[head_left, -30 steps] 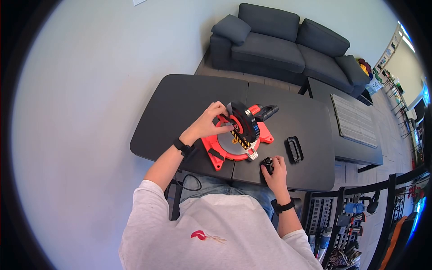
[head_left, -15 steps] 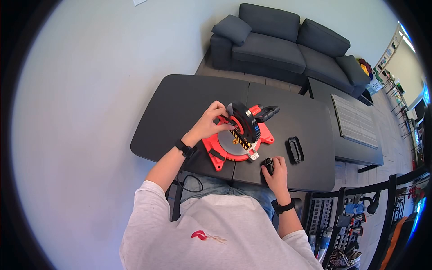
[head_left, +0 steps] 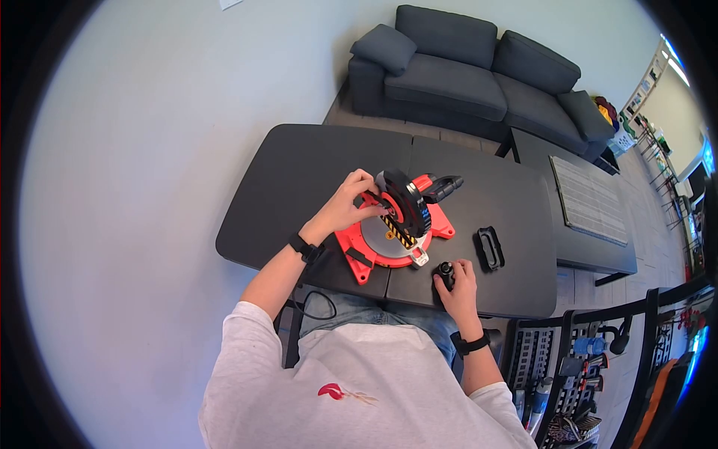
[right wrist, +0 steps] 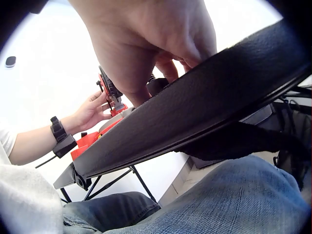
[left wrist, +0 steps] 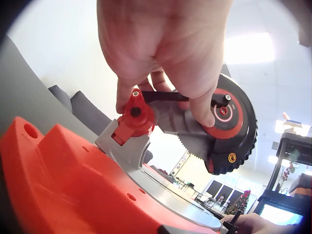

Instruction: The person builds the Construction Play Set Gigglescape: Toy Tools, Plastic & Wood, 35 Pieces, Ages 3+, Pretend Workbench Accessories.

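We are noting a dark table [head_left: 299, 165] with a seam across it, and a grey sofa [head_left: 449, 86] is standing beyond. The red-and-black miter saw [head_left: 411, 213] is resting on the table in front of the person, its silver cutting plate [head_left: 379, 243] facing up. We are observing the left hand [head_left: 348, 207] grasping the saw's upper part, its thumb bearing on the red hub [left wrist: 222, 127] of the guard and a finger lying against the red joint [left wrist: 135, 116], with a black bar [left wrist: 163, 97] running between the two. The right hand [head_left: 461, 292] is gripping a small black part [head_left: 445, 272] near the table's closest edge; we are not managing to identify that part. A black oblong frame [head_left: 499, 248] is lying to its right, untouched. Against the preceding second, we are finding no clear change: both holds are continuing and the saw is keeping its place. We are reading this as a steadying or fine-adjusting stage, with no visible advance, the small part staying apart from the saw.
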`<state>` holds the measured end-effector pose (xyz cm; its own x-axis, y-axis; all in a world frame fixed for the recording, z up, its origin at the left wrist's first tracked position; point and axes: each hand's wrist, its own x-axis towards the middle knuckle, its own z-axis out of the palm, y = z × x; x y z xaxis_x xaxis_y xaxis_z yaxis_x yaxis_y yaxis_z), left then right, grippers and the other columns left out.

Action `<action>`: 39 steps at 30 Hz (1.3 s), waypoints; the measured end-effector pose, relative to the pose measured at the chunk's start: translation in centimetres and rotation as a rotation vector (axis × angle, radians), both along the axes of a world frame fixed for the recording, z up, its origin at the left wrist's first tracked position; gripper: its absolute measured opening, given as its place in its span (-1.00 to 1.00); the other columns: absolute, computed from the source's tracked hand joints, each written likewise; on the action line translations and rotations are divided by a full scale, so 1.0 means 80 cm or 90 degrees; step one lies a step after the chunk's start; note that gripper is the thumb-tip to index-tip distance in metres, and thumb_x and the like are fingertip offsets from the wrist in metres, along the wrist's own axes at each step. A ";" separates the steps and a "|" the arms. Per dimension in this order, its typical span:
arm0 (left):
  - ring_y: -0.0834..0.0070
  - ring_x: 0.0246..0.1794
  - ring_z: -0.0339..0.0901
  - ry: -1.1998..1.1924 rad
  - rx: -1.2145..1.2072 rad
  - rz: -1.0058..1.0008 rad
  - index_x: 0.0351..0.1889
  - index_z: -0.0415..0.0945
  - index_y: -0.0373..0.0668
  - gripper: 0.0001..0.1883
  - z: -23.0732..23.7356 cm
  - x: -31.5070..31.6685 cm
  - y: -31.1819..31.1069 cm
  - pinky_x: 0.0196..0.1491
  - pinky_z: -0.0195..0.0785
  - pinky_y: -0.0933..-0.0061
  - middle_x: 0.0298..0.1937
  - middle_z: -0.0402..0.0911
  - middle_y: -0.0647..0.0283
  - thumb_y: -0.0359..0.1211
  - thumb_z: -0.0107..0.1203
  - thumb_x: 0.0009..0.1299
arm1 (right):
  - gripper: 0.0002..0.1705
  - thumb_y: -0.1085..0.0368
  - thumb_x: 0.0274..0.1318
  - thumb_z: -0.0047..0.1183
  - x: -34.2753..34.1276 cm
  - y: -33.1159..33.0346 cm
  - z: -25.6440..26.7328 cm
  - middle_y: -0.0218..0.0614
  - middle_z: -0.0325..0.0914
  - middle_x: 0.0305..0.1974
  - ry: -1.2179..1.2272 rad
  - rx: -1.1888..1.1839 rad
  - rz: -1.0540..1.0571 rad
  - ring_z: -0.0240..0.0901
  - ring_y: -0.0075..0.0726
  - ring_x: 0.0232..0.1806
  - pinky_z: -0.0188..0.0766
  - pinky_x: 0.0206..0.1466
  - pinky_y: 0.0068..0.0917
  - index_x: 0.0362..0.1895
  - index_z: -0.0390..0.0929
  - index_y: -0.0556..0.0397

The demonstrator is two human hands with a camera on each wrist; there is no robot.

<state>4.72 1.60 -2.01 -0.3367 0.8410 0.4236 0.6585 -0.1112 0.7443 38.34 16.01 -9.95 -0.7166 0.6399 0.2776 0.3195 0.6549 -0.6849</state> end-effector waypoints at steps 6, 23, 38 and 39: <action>0.29 0.15 0.54 0.079 0.010 0.022 -0.13 0.62 -0.25 -0.64 0.006 0.004 -0.005 0.25 0.45 0.24 0.07 0.53 0.25 -0.37 0.58 0.23 | -0.51 0.27 0.17 0.42 0.000 0.000 0.001 0.10 0.51 0.13 -0.004 -0.008 0.000 0.52 0.30 0.17 0.49 0.26 0.01 0.11 0.63 0.28; 0.07 0.26 0.55 0.205 0.166 0.093 0.21 0.48 -0.14 -0.28 0.033 0.075 -0.010 0.32 0.47 0.15 0.27 0.53 0.08 -0.35 0.65 0.11 | -0.53 0.29 0.16 0.42 -0.001 -0.002 0.004 0.09 0.51 0.11 -0.002 -0.009 -0.004 0.53 0.29 0.16 0.50 0.24 -0.01 0.09 0.63 0.28; 0.07 0.23 0.63 0.260 0.160 0.177 0.19 0.53 -0.15 -0.32 0.022 0.092 -0.005 0.27 0.54 0.18 0.28 0.61 0.08 -0.37 0.58 0.08 | -0.52 0.27 0.17 0.42 0.000 -0.001 -0.001 0.09 0.51 0.12 -0.009 -0.005 0.000 0.52 0.30 0.16 0.49 0.25 0.01 0.10 0.63 0.28; 0.07 0.22 0.64 0.260 0.166 0.178 0.19 0.53 -0.15 -0.32 0.020 0.092 -0.004 0.25 0.56 0.18 0.27 0.61 0.08 -0.37 0.58 0.08 | -0.52 0.27 0.17 0.42 0.000 -0.001 0.000 0.09 0.51 0.12 -0.007 -0.009 -0.001 0.52 0.30 0.16 0.49 0.24 0.01 0.10 0.63 0.28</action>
<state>12.06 1.31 -0.38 -0.2970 0.5929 0.7485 0.9184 -0.0373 0.3939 38.34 15.92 -9.94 -0.7192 0.6441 0.2606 0.3280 0.6453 -0.6899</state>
